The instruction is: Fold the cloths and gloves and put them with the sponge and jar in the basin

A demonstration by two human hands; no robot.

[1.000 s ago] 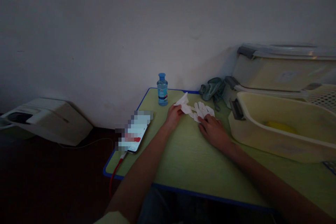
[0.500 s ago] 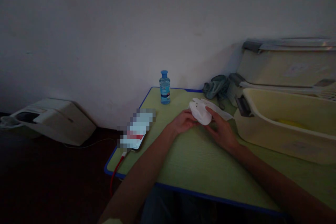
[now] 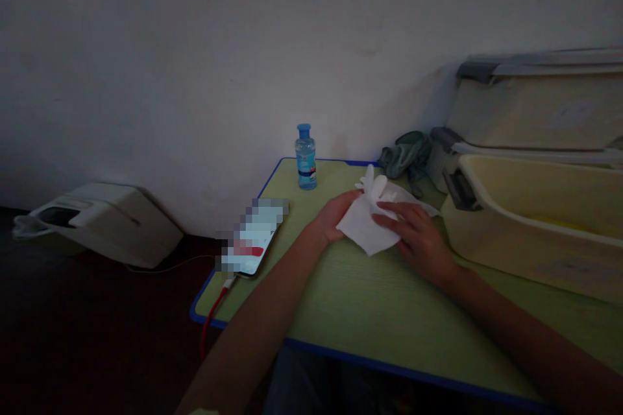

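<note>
My left hand [image 3: 335, 215] is closed around the left side of a small white object with rounded, finger-like projections [image 3: 376, 187]; its kind is unclear. A white tissue [image 3: 367, 225] drapes over the front of this object, one corner hanging toward me. From the right, my right hand [image 3: 416, 237] has its fingers bent onto the tissue, pressing it against the object. Another pale, thin sheet [image 3: 413, 200] shows just behind my right hand, near the tabletop. Both hands are above the middle of the green table [image 3: 341, 311]. The tissue hides most of the object.
A blue bottle [image 3: 306, 165] stands upright at the back. On the left lies a lit phone [image 3: 256, 246] with a red cable [image 3: 210, 318]. A cream bin [image 3: 516, 253] is at right, with a grey-green cloth bundle [image 3: 406, 152] behind. A white box [image 3: 111, 224] sits beyond the table's left edge.
The tissue now covers the front of the white object, whose dark-dotted side showed before. My right fingers have shifted onto the tissue. The view has moved slightly.
</note>
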